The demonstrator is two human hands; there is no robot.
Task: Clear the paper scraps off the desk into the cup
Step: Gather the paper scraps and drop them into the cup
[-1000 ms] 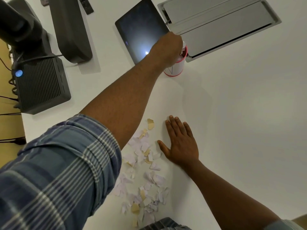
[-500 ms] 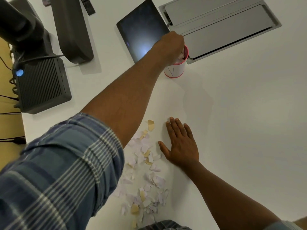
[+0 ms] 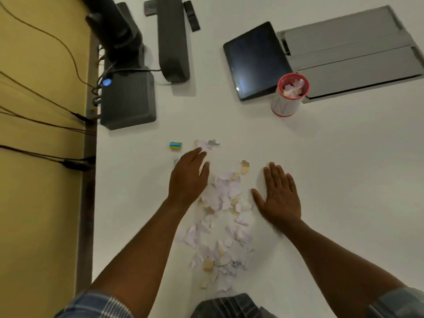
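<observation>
Paper scraps (image 3: 223,216): head view (only cam), loose pile on the white desk (image 3: 344,180), well short of the cup (image 3: 289,97) on the person's side, offset to its left. A few strays (image 3: 207,143) sit at the pile's far-left end, farther left of the cup. Cup upright, already part-filled w/ scraps.

Left hand (image 3: 189,177): just left of the pile, fingers spread, slightly curled, palm down, holds nothing visible; motion blur, so can't tell if it touches desk. Right hand (image 3: 278,198): flat on desk, fingers straight, thumb out, grips nothing, edge against pile's right side, nearer-side of cup.

Step, prob: gather next batch. To do well: sweep left hand toward right, using right as backstop; pull strays in first; pinch a compact wad, not flat sheets; carry over the rim before release. Cup is light, maybe tippy, so don't knock it.

Materials: scraps thin, torn, irregular edges, pale lilac/white plus some tan; light, will flutter. Cup cylindrical, white wall, red rim + base, looks like paper. Desk smooth, matte. Small blue-yellow block (image 3: 175,145) left of strays, not paper, leave it. Dark glossy tablet (image 3: 252,60) just left of the cup.
</observation>
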